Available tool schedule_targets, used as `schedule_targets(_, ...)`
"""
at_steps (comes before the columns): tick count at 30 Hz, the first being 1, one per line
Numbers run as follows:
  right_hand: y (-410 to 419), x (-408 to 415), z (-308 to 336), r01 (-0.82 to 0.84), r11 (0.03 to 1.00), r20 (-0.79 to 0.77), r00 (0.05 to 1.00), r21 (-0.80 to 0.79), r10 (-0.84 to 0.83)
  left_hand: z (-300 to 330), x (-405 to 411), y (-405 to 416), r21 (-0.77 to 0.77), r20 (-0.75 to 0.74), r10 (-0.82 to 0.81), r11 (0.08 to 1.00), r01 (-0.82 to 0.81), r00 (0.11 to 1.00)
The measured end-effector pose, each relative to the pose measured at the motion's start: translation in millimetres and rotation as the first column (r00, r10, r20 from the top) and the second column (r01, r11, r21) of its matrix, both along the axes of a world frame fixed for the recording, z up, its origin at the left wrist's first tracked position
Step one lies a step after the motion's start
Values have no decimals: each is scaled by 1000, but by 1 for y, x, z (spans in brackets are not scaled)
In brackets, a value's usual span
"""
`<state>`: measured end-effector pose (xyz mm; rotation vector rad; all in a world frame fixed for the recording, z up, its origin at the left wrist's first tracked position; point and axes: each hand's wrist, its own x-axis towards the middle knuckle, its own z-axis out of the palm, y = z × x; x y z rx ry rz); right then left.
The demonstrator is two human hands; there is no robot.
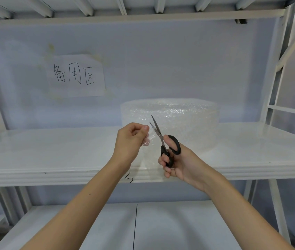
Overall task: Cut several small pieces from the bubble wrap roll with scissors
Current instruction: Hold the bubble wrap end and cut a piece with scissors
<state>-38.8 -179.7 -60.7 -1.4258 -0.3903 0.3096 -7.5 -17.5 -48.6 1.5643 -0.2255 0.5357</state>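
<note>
Where the bubble wrap roll stands on its end toward the back of the white shelf, a loose, clear sheet from it hangs forward over the shelf's front edge, between the two hands. The left hand pinches the sheet's upper edge, thumb and fingers curled on the film, some fingertips showing through it. The right hand grips the scissors, its thumb through one black loop and its fingers through the other; the blades stand slightly parted and point up and a little left, their tips just beside the left thumb and in front of the roll. Whether the blades touch the film cannot be told. Both forearms are bare and reach up from the lower corners. On the shelf's front lip, below the left wrist, is a short black squiggle. On the pale blue back wall, to the left of the roll, a sheet of white paper is stuck with yellowed tape and bears the handwritten characters 备用区. The shelf belongs to a white metal rack with angled braces at both sides and cross-bars overhead. A lower white shelf lies beneath, crossed by a thin dark seam running front to back
</note>
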Motion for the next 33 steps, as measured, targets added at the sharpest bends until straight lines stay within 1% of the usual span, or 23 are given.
schedule_targets(5,1,2,3,-16,999,-27,999,46,17,-1,2,1,14,5,10,1000,-10,1000)
schedule_targets(12,-4,1,2,-26,998,-10,1000,61,26,0,7,0,7,-8,3,1000,-3,1000)
schedule_targets(24,-7,-2,3,10,998,10,1000,67,-11,1,10,-5,-6,-17,5,1000,-6,1000)
schedule_targets(29,-7,-1,1,-25,996,-3,1000,81,26,-1,9,-5,1,-24,3,1000,-3,1000)
schedule_targets(33,-5,-1,5,-58,992,-46,997,116,64,0,5,-5,26,-13,3,1000,-3,1000)
